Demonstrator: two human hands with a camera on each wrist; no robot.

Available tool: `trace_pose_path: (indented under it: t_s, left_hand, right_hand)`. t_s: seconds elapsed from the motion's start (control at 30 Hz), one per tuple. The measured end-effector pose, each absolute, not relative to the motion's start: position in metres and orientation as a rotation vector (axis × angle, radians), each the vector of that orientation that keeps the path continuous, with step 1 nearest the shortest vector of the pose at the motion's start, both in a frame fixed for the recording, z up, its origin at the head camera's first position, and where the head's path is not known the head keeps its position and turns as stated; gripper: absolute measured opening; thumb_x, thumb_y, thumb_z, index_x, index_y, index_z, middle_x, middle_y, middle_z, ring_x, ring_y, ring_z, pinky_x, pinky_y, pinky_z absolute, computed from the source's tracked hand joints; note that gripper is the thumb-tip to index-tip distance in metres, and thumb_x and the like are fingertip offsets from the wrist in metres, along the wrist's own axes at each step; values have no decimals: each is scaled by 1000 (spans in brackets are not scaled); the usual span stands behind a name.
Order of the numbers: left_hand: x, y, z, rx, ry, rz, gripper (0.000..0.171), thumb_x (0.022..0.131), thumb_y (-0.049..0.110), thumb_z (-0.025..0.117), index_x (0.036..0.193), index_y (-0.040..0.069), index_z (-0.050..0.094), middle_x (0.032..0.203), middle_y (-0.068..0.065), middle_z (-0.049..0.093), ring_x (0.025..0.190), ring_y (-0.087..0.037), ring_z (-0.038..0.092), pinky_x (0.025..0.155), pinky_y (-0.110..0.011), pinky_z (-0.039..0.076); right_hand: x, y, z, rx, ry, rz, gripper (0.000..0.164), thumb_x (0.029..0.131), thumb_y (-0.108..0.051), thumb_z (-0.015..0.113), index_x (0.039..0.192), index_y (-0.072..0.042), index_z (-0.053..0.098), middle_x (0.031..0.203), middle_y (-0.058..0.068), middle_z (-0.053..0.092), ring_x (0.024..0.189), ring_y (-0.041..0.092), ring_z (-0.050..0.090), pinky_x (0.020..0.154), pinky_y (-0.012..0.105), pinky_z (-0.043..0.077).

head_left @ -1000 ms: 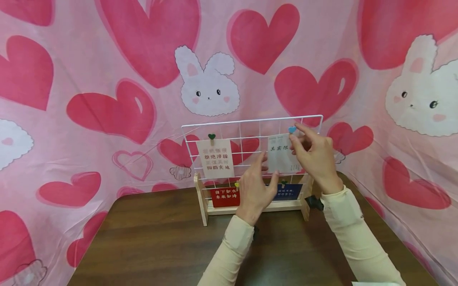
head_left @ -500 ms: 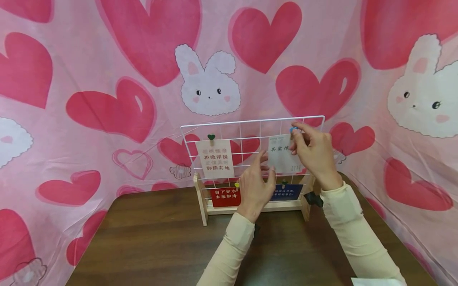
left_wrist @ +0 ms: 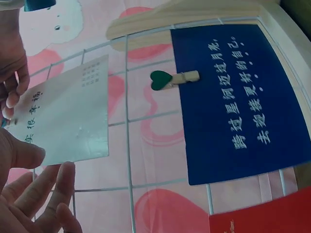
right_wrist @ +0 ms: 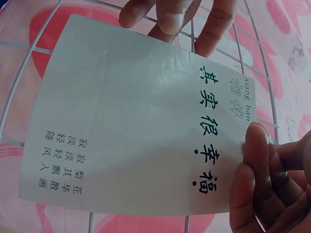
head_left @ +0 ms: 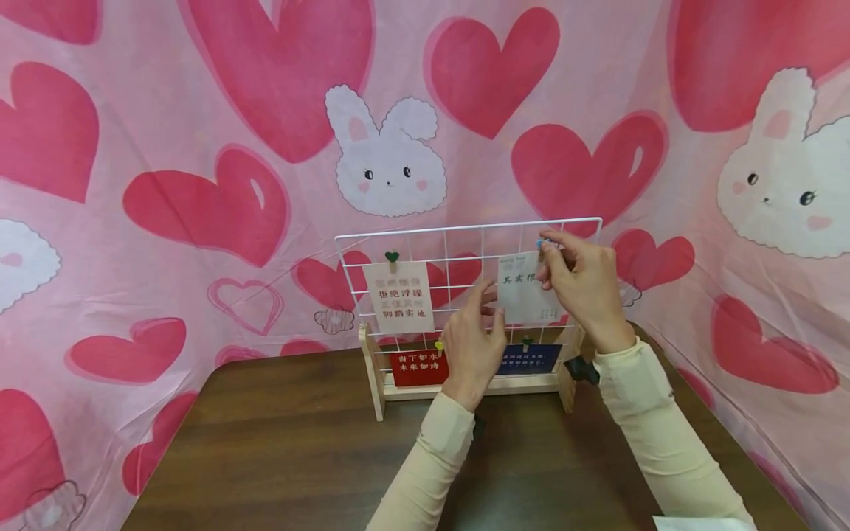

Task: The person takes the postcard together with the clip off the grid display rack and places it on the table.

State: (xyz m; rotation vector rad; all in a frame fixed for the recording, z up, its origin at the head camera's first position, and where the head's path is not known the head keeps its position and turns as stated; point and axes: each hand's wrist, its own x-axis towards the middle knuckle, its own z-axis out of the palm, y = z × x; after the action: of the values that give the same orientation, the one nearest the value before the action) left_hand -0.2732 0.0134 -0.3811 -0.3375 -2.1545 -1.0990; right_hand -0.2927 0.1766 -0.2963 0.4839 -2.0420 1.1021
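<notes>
A pale card with printed characters lies against the white wire grid at its upper right. My right hand pinches a small clothespin with a blue heart at the card's upper right corner; its fingers hide most of the clothespin. At the card's left edge is my left hand, thumb and fingers loosely bent beside the edge. In the left wrist view its thumb overlaps the card, and the fingertips stand right at the edge.
A cream card hangs from a green heart clothespin at upper left. Below are a red card and a blue card. The grid stands in a wooden base on a brown table.
My left hand's thumb has drawn back leftward from over the pale card to its edge. My right fingers have closed further over the blue heart, which shows less now.
</notes>
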Motion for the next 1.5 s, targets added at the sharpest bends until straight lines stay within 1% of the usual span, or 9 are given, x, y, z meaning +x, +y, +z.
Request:
trace_pose_path:
  t_s: [0.2, 0.4, 0.53, 0.67, 0.73, 0.83, 1.07, 1.37, 1.5]
  left_hand:
    - [-275, 13, -376, -323, -2149, -1175, 41, 97, 21, 74, 137, 21, 65, 113, 1, 81, 94, -14, 78, 76, -24, 57]
    - [-276, 13, -371, -340, -2125, -1219, 34, 97, 18, 74, 130, 19, 70, 106, -1, 82, 91, -14, 79, 72, -23, 56]
    - [-277, 13, -371, -337, -2129, -1254, 28, 97, 17, 74, 125, 18, 72, 107, -2, 82, 91, -14, 80, 76, -22, 59]
    - [-277, 11, -372, -335, -2126, -1323, 21, 97, 16, 74, 117, 13, 75, 108, -5, 81, 92, -18, 80, 81, -24, 62]
    - [-277, 10, -372, -335, -2121, -1344, 19, 97, 15, 73, 115, 11, 77, 107, -6, 81, 90, -19, 80, 79, -24, 62]
    - [-277, 10, -372, -333, -2126, -1363, 19, 97, 15, 73, 114, 10, 79, 107, -7, 81, 88, -19, 79, 77, -23, 62]
    - [-277, 9, -369, -329, -2142, -1403, 18, 97, 14, 73, 113, 8, 79, 108, -7, 81, 88, -19, 78, 77, -22, 62]
    - [-277, 9, -370, -325, -2158, -1417, 19, 97, 14, 73, 114, 8, 79, 108, -8, 81, 89, -19, 78, 77, -22, 62]
    - [-277, 9, -369, -320, -2165, -1414, 18, 97, 14, 73, 113, 9, 80, 108, -7, 81, 89, -18, 78, 77, -22, 62]
  right_hand:
    - [-293, 176, -295, 482, -2026, 1104, 24, 103, -7, 62, 118, 4, 76, 63, 18, 69, 48, -10, 55, 53, 6, 48]
    - [-295, 177, -293, 490, -2016, 1118, 22, 103, -6, 62, 114, 6, 77, 63, 20, 70, 47, -10, 55, 52, 7, 48]
    - [-295, 178, -292, 494, -2027, 1151, 22, 103, -9, 63, 113, 4, 77, 62, 20, 70, 46, -8, 56, 50, 9, 48]
    - [-293, 180, -291, 486, -2061, 1212, 22, 103, -12, 65, 114, 3, 77, 64, 21, 71, 45, -4, 58, 50, 11, 49]
    - [-292, 181, -290, 476, -2078, 1237, 22, 103, -13, 65, 114, 2, 77, 65, 21, 71, 45, -2, 59, 50, 12, 50]
    - [-292, 182, -290, 468, -2092, 1254, 22, 103, -14, 65, 113, 1, 77, 64, 18, 69, 43, 2, 58, 47, 14, 49]
    - [-293, 182, -290, 446, -2100, 1245, 20, 102, -15, 66, 113, -2, 77, 58, 13, 67, 36, 4, 52, 38, 19, 38]
    - [-293, 182, -290, 465, -2057, 1292, 19, 101, -12, 68, 110, 1, 78, 58, 16, 65, 35, 5, 50, 38, 18, 41]
    - [-291, 182, -287, 460, -2008, 1302, 19, 100, -13, 69, 109, 0, 79, 55, 7, 64, 36, 4, 51, 39, 17, 44]
